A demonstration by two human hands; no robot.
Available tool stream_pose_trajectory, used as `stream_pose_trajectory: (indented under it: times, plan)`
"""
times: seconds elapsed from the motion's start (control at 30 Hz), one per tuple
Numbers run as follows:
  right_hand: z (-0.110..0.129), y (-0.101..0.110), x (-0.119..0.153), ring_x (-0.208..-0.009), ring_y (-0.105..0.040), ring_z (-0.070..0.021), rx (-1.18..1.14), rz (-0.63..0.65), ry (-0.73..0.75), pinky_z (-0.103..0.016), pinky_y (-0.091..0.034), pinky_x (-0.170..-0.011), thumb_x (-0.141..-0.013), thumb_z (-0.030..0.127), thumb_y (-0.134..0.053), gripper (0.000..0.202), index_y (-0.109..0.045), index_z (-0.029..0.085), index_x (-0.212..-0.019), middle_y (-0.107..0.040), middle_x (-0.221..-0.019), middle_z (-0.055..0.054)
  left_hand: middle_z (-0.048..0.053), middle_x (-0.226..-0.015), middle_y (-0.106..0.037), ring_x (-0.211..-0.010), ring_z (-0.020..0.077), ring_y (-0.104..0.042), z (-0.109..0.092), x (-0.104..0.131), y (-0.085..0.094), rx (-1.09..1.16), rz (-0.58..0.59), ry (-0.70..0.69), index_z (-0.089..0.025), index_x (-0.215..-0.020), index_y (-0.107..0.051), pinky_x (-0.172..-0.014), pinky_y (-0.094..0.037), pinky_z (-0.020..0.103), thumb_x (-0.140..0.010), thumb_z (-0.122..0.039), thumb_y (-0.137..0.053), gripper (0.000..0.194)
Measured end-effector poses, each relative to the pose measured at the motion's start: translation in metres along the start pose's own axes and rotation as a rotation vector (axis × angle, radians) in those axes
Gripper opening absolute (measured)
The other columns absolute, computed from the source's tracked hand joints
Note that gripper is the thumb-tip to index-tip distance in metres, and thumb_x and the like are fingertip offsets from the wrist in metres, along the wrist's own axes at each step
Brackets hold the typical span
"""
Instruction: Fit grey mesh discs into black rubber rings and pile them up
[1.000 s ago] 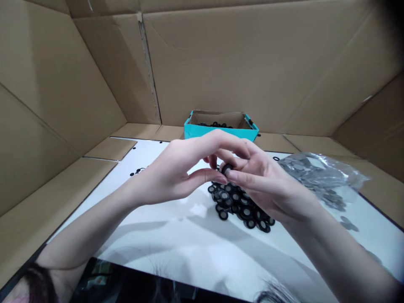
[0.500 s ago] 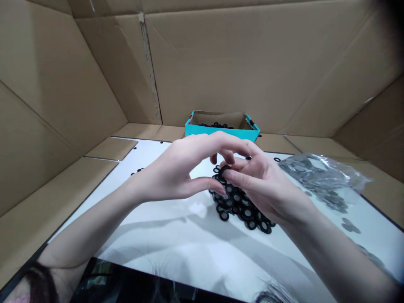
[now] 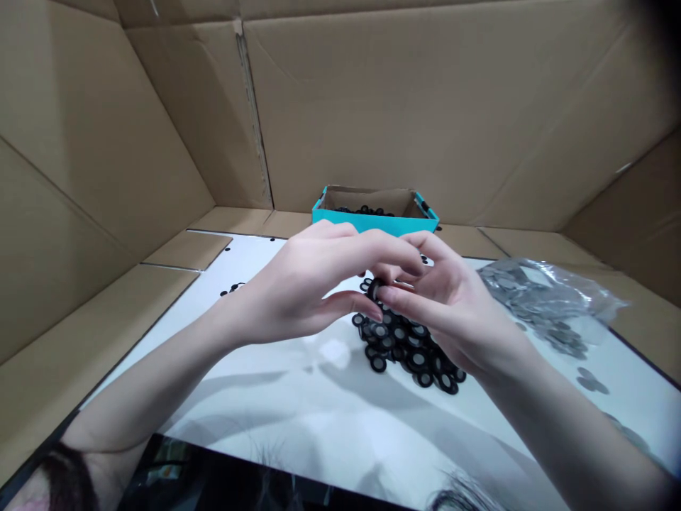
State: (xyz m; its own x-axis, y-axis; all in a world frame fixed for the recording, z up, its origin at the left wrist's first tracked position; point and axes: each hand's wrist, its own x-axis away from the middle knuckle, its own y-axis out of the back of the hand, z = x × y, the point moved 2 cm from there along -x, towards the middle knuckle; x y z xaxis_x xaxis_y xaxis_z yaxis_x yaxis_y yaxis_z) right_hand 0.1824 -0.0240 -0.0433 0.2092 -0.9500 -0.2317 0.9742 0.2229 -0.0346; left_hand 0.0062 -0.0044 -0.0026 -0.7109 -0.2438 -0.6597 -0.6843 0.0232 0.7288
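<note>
A black ring (image 3: 375,288) is pinched between the thumb and fingers of my right hand (image 3: 452,301), above the pile. My left hand (image 3: 313,280) arches over from the left, its thumb apart from its fingers, with nothing visible between them; its fingertips reach my right fingers. Under both hands lies a pile of black rings with pale grey centres (image 3: 418,358) on the white table (image 3: 255,411). Whether the held ring has a grey centre cannot be made out.
Behind my hands stands a turquoise box (image 3: 372,221) with black rings inside. To the right, a clear plastic bag (image 3: 564,287) spills grey discs (image 3: 564,341). A few small black pieces (image 3: 231,289) lie at the left. Cardboard walls (image 3: 425,106) surround the table.
My left index finger has moved right, over my right fingers. The held ring has tilted more edge-on. The pile, box and bag look the same.
</note>
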Motion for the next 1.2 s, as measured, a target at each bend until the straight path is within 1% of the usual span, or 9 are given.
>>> stream_pose_trajectory:
  times: [0.13, 0.33, 0.43, 0.6, 0.73, 0.87, 1.03, 1.1, 1.2]
  plan:
    - [-0.001, 0.000, 0.000, -0.063, -0.057, -0.0142, -0.015, -0.005, -0.014, -0.030, -0.044, -0.056, -0.074, 0.032, -0.081, 0.032, -0.053, 0.028, -0.091, -0.063, -0.075, 0.004, 0.000, -0.098, -0.075, -0.083, 0.0147, -0.067, -0.001, 0.000, 0.000, -0.044, 0.012, 0.019, -0.022, -0.106, -0.062, -0.083, -0.051, 0.029, -0.090, -0.015, -0.063, 0.017]
    - [-0.003, 0.000, -0.003, -0.097, -0.068, -0.0240, -0.173, 0.093, -0.079, -0.036, -0.051, -0.076, -0.072, 0.033, -0.080, 0.039, -0.053, 0.028, -0.098, -0.070, -0.087, -0.001, 0.002, -0.104, -0.074, -0.085, 0.0148, -0.068, -0.001, 0.000, 0.003, -0.029, -0.032, -0.040, -0.023, -0.113, -0.061, -0.082, -0.052, 0.028, -0.089, -0.021, -0.068, 0.026]
    - [-0.004, -0.001, -0.002, -0.086, -0.067, -0.0188, -0.154, 0.101, -0.069, -0.033, -0.050, -0.071, -0.074, 0.031, -0.080, 0.037, -0.053, 0.028, -0.100, -0.070, -0.090, 0.000, 0.003, -0.105, -0.074, -0.087, 0.0148, -0.068, 0.000, 0.001, 0.003, -0.004, -0.028, -0.048, -0.022, -0.114, -0.061, -0.083, -0.052, 0.028, -0.088, -0.016, -0.068, 0.028]
    - [-0.004, -0.001, -0.001, -0.070, -0.061, -0.0131, -0.114, 0.076, -0.031, -0.028, -0.047, -0.060, -0.076, 0.029, -0.079, 0.035, -0.053, 0.028, -0.099, -0.064, -0.085, 0.003, 0.006, -0.106, -0.074, -0.090, 0.0187, -0.068, 0.001, 0.001, -0.001, 0.042, -0.013, -0.068, -0.022, -0.114, -0.062, -0.083, -0.051, 0.032, -0.089, -0.026, -0.069, 0.026]
    - [-0.003, 0.000, -0.001, -0.063, -0.054, -0.0119, -0.053, 0.083, -0.019, -0.027, -0.044, -0.053, -0.078, 0.031, -0.079, 0.036, -0.052, 0.029, -0.102, -0.062, -0.085, 0.002, 0.002, -0.101, -0.075, -0.085, 0.0170, -0.066, 0.001, 0.000, -0.003, 0.019, 0.012, -0.003, -0.025, -0.112, -0.062, -0.085, -0.050, 0.033, -0.089, -0.013, -0.062, 0.026]
    - [-0.002, 0.000, 0.001, -0.061, -0.053, -0.0121, -0.027, 0.106, 0.009, -0.028, -0.045, -0.052, -0.079, 0.031, -0.078, 0.036, -0.050, 0.030, -0.101, -0.057, -0.077, 0.004, 0.000, -0.106, -0.074, -0.089, 0.0171, -0.064, 0.001, 0.001, -0.001, 0.065, 0.087, 0.016, -0.026, -0.114, -0.062, -0.085, -0.050, 0.032, -0.086, -0.004, -0.057, 0.035]
    - [-0.002, -0.006, 0.003, -0.066, -0.058, -0.0120, -0.071, 0.176, 0.041, -0.028, -0.049, -0.063, -0.084, 0.024, -0.073, 0.033, -0.048, 0.031, -0.103, -0.054, -0.068, 0.007, 0.002, -0.108, -0.074, -0.094, 0.0182, -0.065, 0.004, 0.001, 0.003, 0.150, 0.180, -0.040, -0.025, -0.120, -0.058, -0.088, -0.050, 0.035, -0.086, 0.002, -0.048, 0.044]
    - [-0.002, -0.006, 0.003, -0.068, -0.061, -0.0129, -0.067, 0.128, 0.030, -0.028, -0.050, -0.063, -0.083, 0.026, -0.074, 0.034, -0.048, 0.031, -0.103, -0.058, -0.073, 0.006, 0.004, -0.113, -0.072, -0.097, 0.0192, -0.065, 0.006, 0.000, 0.002, 0.160, 0.146, -0.049, -0.024, -0.122, -0.057, -0.088, -0.052, 0.035, -0.089, -0.006, -0.053, 0.038]
    - [-0.001, -0.004, 0.001, -0.075, -0.065, -0.0151, -0.085, 0.007, 0.021, -0.030, -0.052, -0.066, -0.079, 0.030, -0.078, 0.039, -0.048, 0.031, -0.103, -0.064, -0.080, 0.004, 0.007, -0.115, -0.070, -0.094, 0.0189, -0.067, 0.010, 0.001, -0.003, 0.136, -0.013, -0.022, -0.022, -0.121, -0.056, -0.084, -0.055, 0.033, -0.086, -0.021, -0.071, 0.039]
